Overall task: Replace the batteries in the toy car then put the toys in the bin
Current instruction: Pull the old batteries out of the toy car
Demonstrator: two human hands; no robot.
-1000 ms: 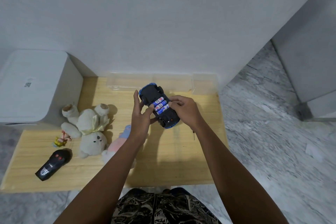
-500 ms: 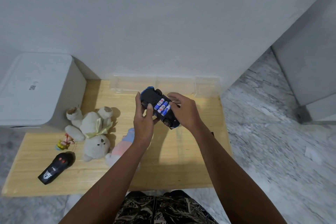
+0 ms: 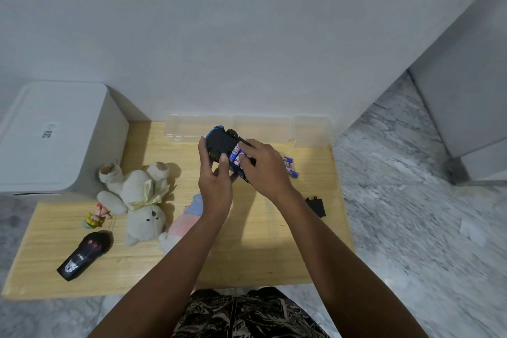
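Observation:
A blue toy car (image 3: pixel 220 141) is held upside down above the wooden table (image 3: pixel 260 241), its black underside up and blue-and-white batteries (image 3: pixel 236 155) showing in the open compartment. My left hand (image 3: pixel 215 182) grips the car's left side, thumb on the underside. My right hand (image 3: pixel 264 166) covers the car's right half, its fingertips curled onto the batteries. Loose batteries (image 3: pixel 289 166) lie on the table just right of that hand. A black battery cover (image 3: pixel 316 206) lies by my right forearm.
A clear plastic bin (image 3: pixel 310 130) stands against the wall behind the car. A white box (image 3: pixel 52 137) sits at the far left. A white teddy bear (image 3: pixel 140 200), a small figurine (image 3: pixel 94 218), a black remote (image 3: pixel 83 255) and a pink-and-blue soft toy (image 3: pixel 181 223) lie on the table's left half.
My right hand has slid over the battery compartment and now hides most of it. The car sits a little lower and tilted. The loose batteries and cover have come into view.

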